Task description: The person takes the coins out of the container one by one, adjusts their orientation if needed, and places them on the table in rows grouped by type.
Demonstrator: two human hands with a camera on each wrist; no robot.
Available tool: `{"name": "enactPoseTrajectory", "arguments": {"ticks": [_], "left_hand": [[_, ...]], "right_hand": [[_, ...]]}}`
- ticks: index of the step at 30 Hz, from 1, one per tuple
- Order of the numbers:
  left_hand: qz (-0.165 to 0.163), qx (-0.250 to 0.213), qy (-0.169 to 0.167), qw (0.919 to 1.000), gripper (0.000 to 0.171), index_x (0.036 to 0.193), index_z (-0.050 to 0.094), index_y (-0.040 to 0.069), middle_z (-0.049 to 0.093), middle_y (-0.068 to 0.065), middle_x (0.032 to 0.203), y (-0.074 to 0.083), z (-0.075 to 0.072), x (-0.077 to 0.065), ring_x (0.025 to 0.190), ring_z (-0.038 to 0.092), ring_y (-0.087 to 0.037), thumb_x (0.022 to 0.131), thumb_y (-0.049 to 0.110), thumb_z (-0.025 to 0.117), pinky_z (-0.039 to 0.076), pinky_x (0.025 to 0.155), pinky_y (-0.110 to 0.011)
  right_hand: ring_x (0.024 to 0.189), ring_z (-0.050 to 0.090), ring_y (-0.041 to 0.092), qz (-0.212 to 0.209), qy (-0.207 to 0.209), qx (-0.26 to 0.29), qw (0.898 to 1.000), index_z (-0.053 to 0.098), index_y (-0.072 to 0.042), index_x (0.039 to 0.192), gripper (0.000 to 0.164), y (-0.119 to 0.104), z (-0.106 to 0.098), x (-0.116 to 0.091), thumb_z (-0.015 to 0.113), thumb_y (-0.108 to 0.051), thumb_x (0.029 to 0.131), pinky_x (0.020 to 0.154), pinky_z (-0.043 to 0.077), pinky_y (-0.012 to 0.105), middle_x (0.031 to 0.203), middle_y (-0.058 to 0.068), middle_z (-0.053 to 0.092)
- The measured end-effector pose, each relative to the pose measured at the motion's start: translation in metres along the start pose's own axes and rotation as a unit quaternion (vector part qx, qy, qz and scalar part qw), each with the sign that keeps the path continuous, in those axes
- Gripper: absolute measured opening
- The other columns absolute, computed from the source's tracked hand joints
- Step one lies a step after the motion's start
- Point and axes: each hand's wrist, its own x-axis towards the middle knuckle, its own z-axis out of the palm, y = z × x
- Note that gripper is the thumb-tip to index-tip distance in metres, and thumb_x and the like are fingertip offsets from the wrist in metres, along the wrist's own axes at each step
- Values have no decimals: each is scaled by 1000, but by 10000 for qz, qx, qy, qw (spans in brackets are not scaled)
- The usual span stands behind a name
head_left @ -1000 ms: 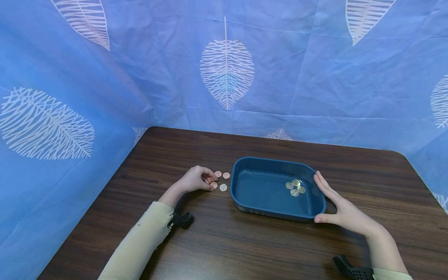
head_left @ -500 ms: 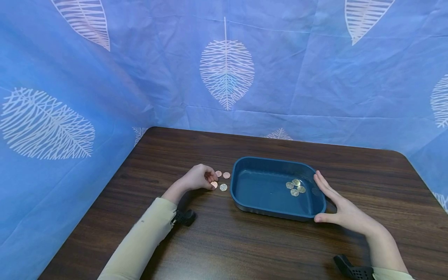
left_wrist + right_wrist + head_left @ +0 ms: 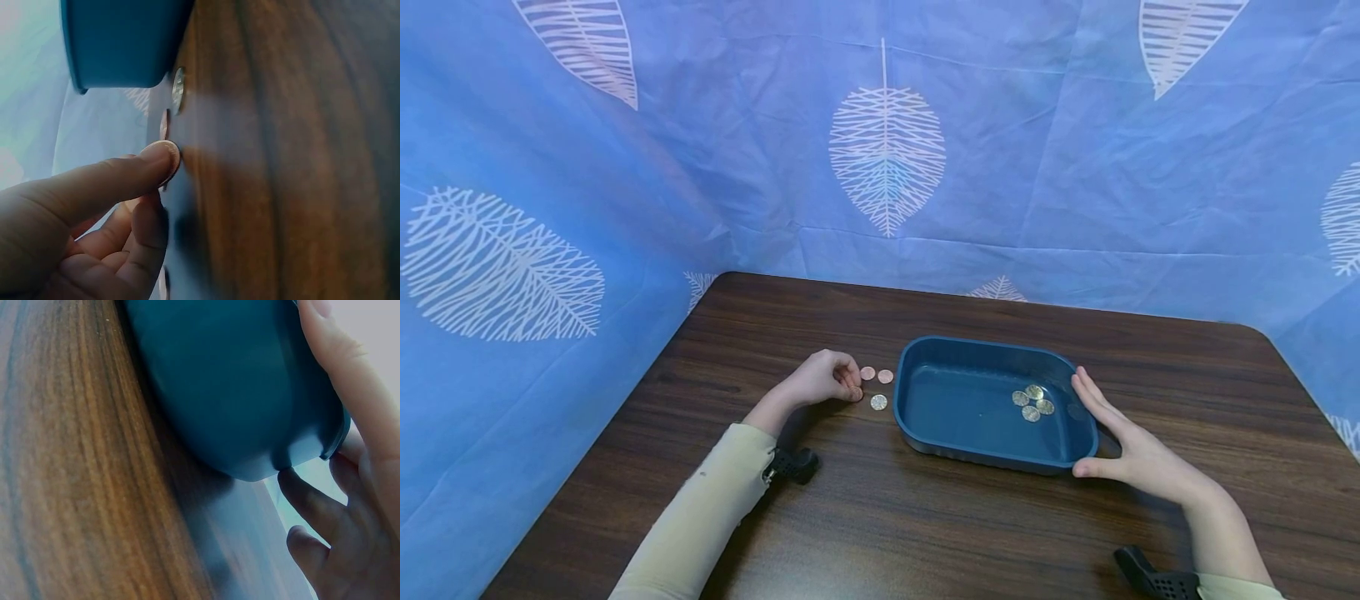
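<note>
My left hand (image 3: pixel 820 379) pinches a copper-coloured coin (image 3: pixel 174 164) between thumb and fingertips, its edge showing in the left wrist view. Just beyond those fingertips, two copper coins, a far one (image 3: pixel 868 373) and one nearer the tray (image 3: pixel 886 377), lie flat on the table with a silver-coloured coin (image 3: pixel 878 402). To their right stands a dark blue rectangular tray (image 3: pixel 951 417) with several coins (image 3: pixel 1033 403) near its right end. My right hand (image 3: pixel 1138 454) spans that end with long, spread fingers, the thumb at the near corner and fingertips at the far side.
The dark wooden table (image 3: pixel 925 533) reaches back to a blue cloth (image 3: pixel 1000 150) with white leaf prints, which also hangs along the left. A black band (image 3: pixel 793 467) sits on the left wrist, and another strap (image 3: pixel 1153 575) on the right.
My left fingertips have drawn the copper coin they were touching into a pinch, and it no longer shows lying on the table. The tray and my right hand have stayed put.
</note>
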Motion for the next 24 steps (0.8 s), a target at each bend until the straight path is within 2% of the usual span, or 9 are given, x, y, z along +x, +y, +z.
{"name": "enactPoseTrajectory", "arguments": {"ticks": [5, 9, 16, 24], "left_hand": [[48, -67, 158, 9998, 6, 86, 66, 2, 64, -4, 78, -1, -12, -3, 73, 62, -16, 84, 0, 71, 51, 68, -31], [-78, -109, 533, 9985, 4, 87, 68, 3, 64, -4, 80, -5, -26, -7, 74, 61, -18, 85, 1, 70, 50, 68, -32], [-501, -161, 1121, 9923, 3, 86, 68, 4, 64, -6, 81, -19, -48, -17, 75, 59, -20, 85, 2, 70, 48, 71, -33], [-1061, -151, 1490, 9830, 9, 87, 68, 1, 64, -7, 79, -31, -51, -23, 73, 56, -21, 84, 7, 73, 45, 69, -32]], "right_hand": [[143, -12, 19, -1, -6, 25, 10000, 2, -26, 154, 105, 0, 0, -1, 75, -8, 81, 87, 17, 77, 158, -9, -13], [142, -11, 15, -1, -5, 44, 10000, 2, -25, 155, 104, -1, 0, -1, 75, -8, 82, 87, 17, 78, 158, -9, -13], [141, -10, 6, -53, 15, -14, 10000, 2, -24, 155, 105, -1, 0, -1, 75, -8, 81, 87, 18, 77, 158, -8, -13], [141, -10, 10, -46, 6, 13, 10000, 2, -24, 155, 105, -1, 0, -1, 75, -7, 81, 87, 17, 78, 158, -9, -13]]}}
